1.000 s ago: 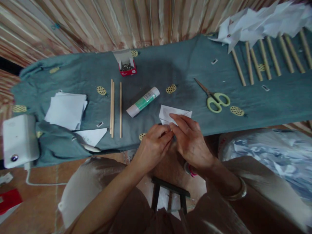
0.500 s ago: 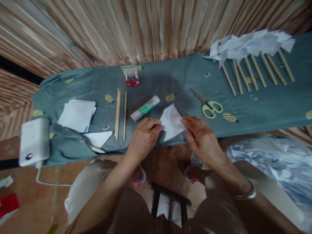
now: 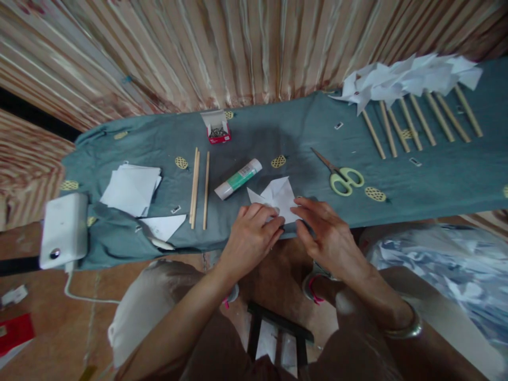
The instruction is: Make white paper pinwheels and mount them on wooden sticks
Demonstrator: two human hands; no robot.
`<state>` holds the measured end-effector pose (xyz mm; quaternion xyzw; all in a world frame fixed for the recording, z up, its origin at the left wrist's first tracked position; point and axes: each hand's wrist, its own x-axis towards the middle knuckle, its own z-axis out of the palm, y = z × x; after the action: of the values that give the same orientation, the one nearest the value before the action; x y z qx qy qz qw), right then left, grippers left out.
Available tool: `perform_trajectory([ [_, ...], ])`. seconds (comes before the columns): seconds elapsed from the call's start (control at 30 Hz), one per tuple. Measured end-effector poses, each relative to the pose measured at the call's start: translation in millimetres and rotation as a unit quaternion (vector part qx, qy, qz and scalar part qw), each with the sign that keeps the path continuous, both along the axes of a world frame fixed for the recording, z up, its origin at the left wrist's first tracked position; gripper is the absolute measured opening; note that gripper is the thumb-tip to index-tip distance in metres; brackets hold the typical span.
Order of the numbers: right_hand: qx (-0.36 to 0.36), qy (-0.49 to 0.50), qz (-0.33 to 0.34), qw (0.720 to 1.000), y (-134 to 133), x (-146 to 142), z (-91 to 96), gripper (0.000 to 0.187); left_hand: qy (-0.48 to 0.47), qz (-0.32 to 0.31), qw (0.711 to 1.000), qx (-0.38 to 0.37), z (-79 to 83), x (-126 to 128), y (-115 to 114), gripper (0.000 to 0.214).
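A partly folded white paper pinwheel lies at the table's front edge, with pointed flaps toward the back and left. My left hand has its fingers closed over the near side, pressing a folded point toward the middle. At the right edge, my right hand grips the paper with its fingertips, the thumb lower down. Just behind my left hand lies a glue stick with a green label. To the right are scissors with light green handles.
Several finished pinwheels on sticks lie at the back right. Wooden sticks, a red box of small metal pieces, stacked paper squares and a white device with a cable are on the left. A plastic bag sits below right.
My left hand has moved right and nearer, bringing a paper point in toward the middle. Another flap now shows at the left. My right hand stays at the right edge.
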<state>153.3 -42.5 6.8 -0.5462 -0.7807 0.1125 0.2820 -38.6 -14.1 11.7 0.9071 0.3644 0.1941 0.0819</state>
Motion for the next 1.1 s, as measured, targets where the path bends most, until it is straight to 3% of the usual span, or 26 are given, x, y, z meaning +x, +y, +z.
perform_trajectory([
  [0.43, -0.045, 0.042, 0.007, 0.998, -2.1, 6.5, 3.2, 0.025, 0.006, -0.004, 1.000, 0.015, -1.8, 3.4, -4.3, 0.012],
  [0.6, -0.048, 0.072, 0.002, 0.996, 0.1, 4.8, 4.9, 0.023, -0.054, 0.003, 0.999, -0.001, -2.4, -0.8, -2.7, 0.013],
  [0.8, -0.048, 0.068, 0.004, 0.997, 3.7, 4.3, 3.3, 0.019, -0.141, 0.064, 0.988, -0.021, -0.7, -14.9, 6.4, 0.010],
  [0.93, -0.057, 0.071, 0.003, 0.996, 4.4, 4.9, 2.7, 0.018, -0.164, 0.108, 0.979, -0.055, -2.6, -23.3, 14.9, 0.024],
  [1.1, -0.059, 0.072, 0.002, 0.996, 4.5, 5.2, 3.0, 0.019, -0.149, 0.086, 0.982, -0.079, -4.5, -26.9, 23.7, 0.014],
])
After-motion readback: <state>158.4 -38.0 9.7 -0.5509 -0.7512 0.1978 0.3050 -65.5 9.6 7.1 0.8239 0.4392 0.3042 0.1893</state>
